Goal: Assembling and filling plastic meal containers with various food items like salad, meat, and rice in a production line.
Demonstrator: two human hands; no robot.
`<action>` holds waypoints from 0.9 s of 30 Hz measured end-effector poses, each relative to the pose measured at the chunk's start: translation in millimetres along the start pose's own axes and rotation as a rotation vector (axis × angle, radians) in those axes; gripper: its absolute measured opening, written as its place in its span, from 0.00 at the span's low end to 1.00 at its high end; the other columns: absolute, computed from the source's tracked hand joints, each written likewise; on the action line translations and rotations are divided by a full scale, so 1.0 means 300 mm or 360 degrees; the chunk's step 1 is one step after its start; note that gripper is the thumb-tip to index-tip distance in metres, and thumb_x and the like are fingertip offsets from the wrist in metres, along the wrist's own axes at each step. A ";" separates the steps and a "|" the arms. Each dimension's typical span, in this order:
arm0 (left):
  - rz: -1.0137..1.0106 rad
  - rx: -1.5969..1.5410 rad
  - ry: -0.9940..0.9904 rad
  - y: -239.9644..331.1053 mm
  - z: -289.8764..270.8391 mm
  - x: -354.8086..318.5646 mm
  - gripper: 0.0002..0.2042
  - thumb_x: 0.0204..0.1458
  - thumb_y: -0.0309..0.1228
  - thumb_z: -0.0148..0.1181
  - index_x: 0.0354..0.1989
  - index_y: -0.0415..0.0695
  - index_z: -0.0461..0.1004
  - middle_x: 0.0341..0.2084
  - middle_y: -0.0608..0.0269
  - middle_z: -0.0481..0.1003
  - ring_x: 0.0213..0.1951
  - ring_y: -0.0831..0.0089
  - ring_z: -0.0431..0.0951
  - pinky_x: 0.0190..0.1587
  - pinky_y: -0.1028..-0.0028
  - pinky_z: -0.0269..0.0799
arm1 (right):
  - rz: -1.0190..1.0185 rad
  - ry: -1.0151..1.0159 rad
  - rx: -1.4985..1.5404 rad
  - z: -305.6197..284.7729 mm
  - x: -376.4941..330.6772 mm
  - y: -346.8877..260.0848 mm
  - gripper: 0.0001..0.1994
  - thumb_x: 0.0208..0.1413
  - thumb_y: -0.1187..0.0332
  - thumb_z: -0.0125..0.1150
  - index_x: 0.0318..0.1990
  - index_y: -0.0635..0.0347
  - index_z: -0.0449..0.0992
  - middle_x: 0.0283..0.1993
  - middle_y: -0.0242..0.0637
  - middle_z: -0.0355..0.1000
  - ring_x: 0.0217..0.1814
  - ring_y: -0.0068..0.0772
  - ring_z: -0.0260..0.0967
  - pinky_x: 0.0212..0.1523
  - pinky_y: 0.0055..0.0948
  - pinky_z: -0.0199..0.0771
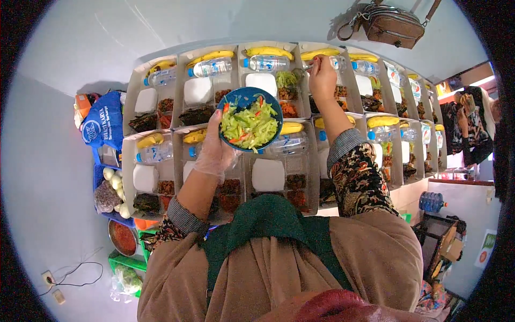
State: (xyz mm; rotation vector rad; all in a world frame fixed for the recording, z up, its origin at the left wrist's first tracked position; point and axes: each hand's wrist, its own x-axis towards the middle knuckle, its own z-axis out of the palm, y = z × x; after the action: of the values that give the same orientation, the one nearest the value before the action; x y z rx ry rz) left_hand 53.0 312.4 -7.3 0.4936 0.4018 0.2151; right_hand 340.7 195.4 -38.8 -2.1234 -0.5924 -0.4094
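My left hand [212, 147], in a clear plastic glove, is closed around the side of a blue bowl [280, 121] of sliced green vegetables with red bits [249, 124]. It holds the bowl above the rows of open food boxes. Farther off to the right, my right hand [323, 80] has its fingers pinched on what looks like a spoon [300, 70], small and partly hidden. The spoon is over a back-row box, beside a heap of green vegetables [286, 79]. Around both hands, the boxes hold bananas [268, 52], water bottles [266, 64], white wrapped packets [268, 175] and portions of dark and orange-red food.
To the left lie a blue bag [104, 121], a blue crate [98, 174] with white round items, and a bowl of red food [123, 237]. A brown bag [394, 27] hangs on the back wall. At the right stands another person [469, 121].
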 end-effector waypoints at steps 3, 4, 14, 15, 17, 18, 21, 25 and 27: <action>-0.0075 -0.0101 0.0020 0.003 -0.007 0.000 0.27 0.55 0.52 0.43 0.58 0.47 0.59 0.55 0.56 0.64 0.55 0.59 0.66 0.54 0.53 0.64 | -0.0157 -0.0019 -0.0002 -0.025 -0.013 -0.035 0.07 0.57 0.66 0.49 0.37 0.60 0.69 0.27 0.50 0.72 0.30 0.55 0.70 0.31 0.46 0.69; -0.0074 -0.0101 0.0023 0.004 -0.009 0.000 0.27 0.55 0.52 0.43 0.58 0.47 0.59 0.55 0.56 0.64 0.55 0.59 0.66 0.54 0.53 0.64 | -0.0251 0.0009 -0.0061 -0.036 -0.015 -0.052 0.07 0.56 0.67 0.50 0.38 0.59 0.69 0.28 0.50 0.72 0.30 0.54 0.70 0.31 0.45 0.69; 0.0017 -0.0050 -0.0010 -0.007 0.007 -0.007 0.28 0.57 0.51 0.40 0.58 0.43 0.58 0.55 0.53 0.65 0.55 0.58 0.67 0.57 0.59 0.64 | -0.0659 -0.0143 -0.0140 -0.011 -0.039 -0.029 0.06 0.52 0.70 0.54 0.38 0.56 0.69 0.30 0.46 0.72 0.32 0.51 0.71 0.31 0.42 0.70; 0.0022 -0.0041 -0.0007 -0.009 0.004 -0.004 0.28 0.57 0.51 0.40 0.58 0.43 0.59 0.54 0.53 0.65 0.55 0.58 0.67 0.57 0.59 0.63 | -0.0659 -0.0142 -0.0143 -0.007 -0.044 -0.022 0.06 0.52 0.70 0.54 0.38 0.56 0.69 0.30 0.46 0.72 0.32 0.51 0.71 0.31 0.42 0.70; 0.0016 -0.0041 -0.0004 -0.009 0.005 -0.002 0.27 0.57 0.51 0.41 0.58 0.45 0.58 0.55 0.54 0.64 0.55 0.58 0.67 0.56 0.57 0.64 | -0.0609 -0.0222 -0.0014 -0.005 -0.049 -0.007 0.06 0.53 0.69 0.54 0.38 0.56 0.69 0.31 0.46 0.73 0.32 0.50 0.71 0.31 0.42 0.70; 0.0016 -0.0039 0.0005 -0.008 0.004 -0.004 0.27 0.56 0.51 0.42 0.58 0.46 0.58 0.56 0.55 0.64 0.56 0.59 0.66 0.56 0.55 0.64 | -0.0610 -0.0224 -0.0012 -0.006 -0.047 -0.008 0.06 0.53 0.69 0.54 0.38 0.56 0.69 0.31 0.46 0.73 0.32 0.50 0.71 0.31 0.42 0.70; 0.0011 -0.0014 -0.0005 -0.001 0.003 -0.011 0.27 0.56 0.52 0.42 0.58 0.46 0.58 0.56 0.56 0.64 0.56 0.60 0.66 0.55 0.55 0.64 | -0.0444 -0.0228 0.0014 -0.020 -0.028 -0.017 0.05 0.55 0.68 0.52 0.37 0.57 0.69 0.30 0.46 0.73 0.32 0.50 0.71 0.31 0.40 0.71; 0.0009 -0.0051 0.0117 0.004 0.019 -0.023 0.28 0.55 0.52 0.45 0.57 0.43 0.60 0.52 0.53 0.67 0.53 0.60 0.69 0.56 0.60 0.65 | -0.0214 -0.0082 0.0223 -0.034 0.022 -0.041 0.08 0.59 0.65 0.48 0.35 0.59 0.70 0.29 0.45 0.74 0.28 0.42 0.74 0.29 0.35 0.72; 0.0034 -0.0017 0.0064 0.003 0.008 -0.013 0.28 0.54 0.51 0.46 0.56 0.43 0.60 0.53 0.53 0.66 0.54 0.59 0.68 0.56 0.59 0.65 | -0.0070 -0.0091 0.0436 -0.031 0.053 -0.041 0.09 0.60 0.65 0.47 0.35 0.61 0.69 0.29 0.42 0.75 0.26 0.36 0.74 0.28 0.33 0.72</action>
State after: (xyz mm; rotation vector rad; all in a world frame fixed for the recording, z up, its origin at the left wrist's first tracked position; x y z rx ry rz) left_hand 50.2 311.1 -3.7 0.4840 0.4345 0.2483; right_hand 346.5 198.1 -17.6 -1.8678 -0.6886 -0.2750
